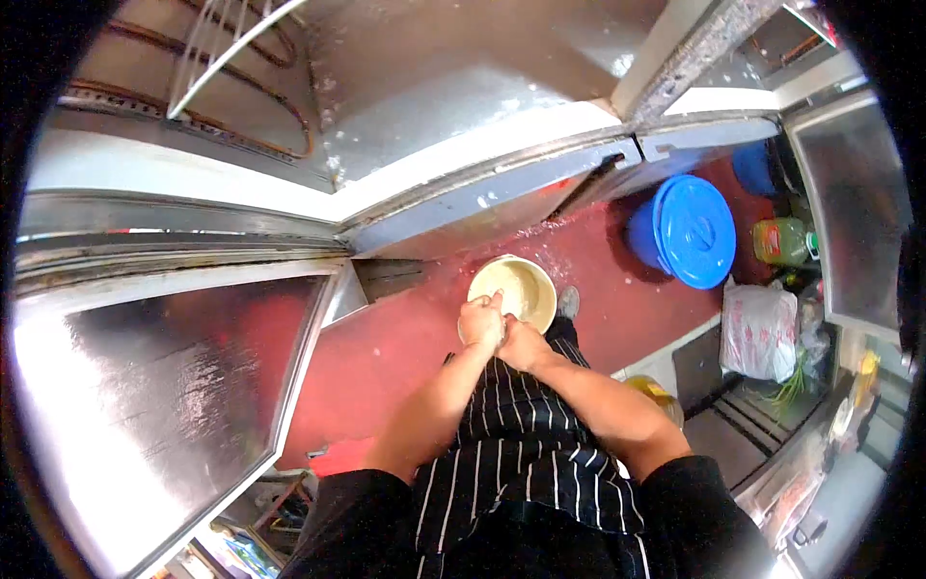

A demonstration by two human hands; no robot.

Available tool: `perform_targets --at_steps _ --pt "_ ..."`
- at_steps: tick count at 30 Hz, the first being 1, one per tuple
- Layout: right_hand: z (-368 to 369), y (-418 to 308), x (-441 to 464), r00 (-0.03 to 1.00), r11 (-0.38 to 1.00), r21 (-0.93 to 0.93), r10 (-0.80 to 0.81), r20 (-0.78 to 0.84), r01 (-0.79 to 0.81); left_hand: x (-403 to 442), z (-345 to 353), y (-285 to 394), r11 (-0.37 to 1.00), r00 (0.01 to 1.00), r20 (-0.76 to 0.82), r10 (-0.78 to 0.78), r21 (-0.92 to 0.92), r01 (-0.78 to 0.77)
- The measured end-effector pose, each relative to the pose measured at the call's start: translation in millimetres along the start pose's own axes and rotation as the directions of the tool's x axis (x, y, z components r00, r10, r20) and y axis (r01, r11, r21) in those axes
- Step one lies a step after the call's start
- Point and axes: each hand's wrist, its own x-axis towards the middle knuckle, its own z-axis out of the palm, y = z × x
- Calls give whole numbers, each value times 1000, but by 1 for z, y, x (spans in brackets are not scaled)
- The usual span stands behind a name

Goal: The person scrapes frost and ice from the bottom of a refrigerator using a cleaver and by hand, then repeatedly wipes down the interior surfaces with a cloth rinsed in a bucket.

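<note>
My left hand (482,323) and my right hand (524,345) are pressed together over the near side of a cream-coloured bucket (549,289). Both have their fingers curled closed, the left lying partly over the right. Whatever they may hold between them is hidden. Inside the bucket something pale shows, but I cannot tell what it is. The bucket is in front of my black-and-white striped apron (521,415), above the red floor.
Ahead stands a metal cabinet (463,217) with its doors (193,376) swung wide on the left and right. To the right are a lidded blue bucket (696,232), a bottle of yellow-green liquid (781,241), a white plastic bag (759,333) and some green stalks (786,386).
</note>
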Motion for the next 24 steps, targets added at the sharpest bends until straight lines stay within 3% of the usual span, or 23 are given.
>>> perform_targets --at_steps 4,6,10,16,20,21,22,23,24 --pt "-8 -1 -3 999 994 -103 -45 -8 44 -17 4 29 999 1000 -28 -11 -33 10" --pt "-9 0 -3 998 989 -135 -61 -11 59 -4 11 8 986 991 -52 -127 -112 121" --pt "-10 0 -6 993 960 -255 -117 11 116 -5 9 5 966 979 -38 -203 -171 193" --pt "-16 -8 -7 993 943 -314 -102 51 113 -14 3 25 964 975 -65 -212 -177 198" --pt "-33 -14 -11 982 948 -275 -183 -50 162 -8 0 43 848 949 109 -297 -428 315" --pt "-41 -17 -13 987 969 -230 -122 -105 95 -6 -2 48 781 932 181 -313 -510 361" --pt "-48 -20 -15 986 983 -179 -57 -157 28 -3 -8 49 779 934 184 -307 -515 358" --pt "-53 -16 -15 968 998 -60 -44 -249 30 1 -17 47 788 922 303 -240 -493 368" --pt "-53 -3 -9 941 987 72 -112 -320 142 4 -23 46 799 892 419 -170 -470 374"
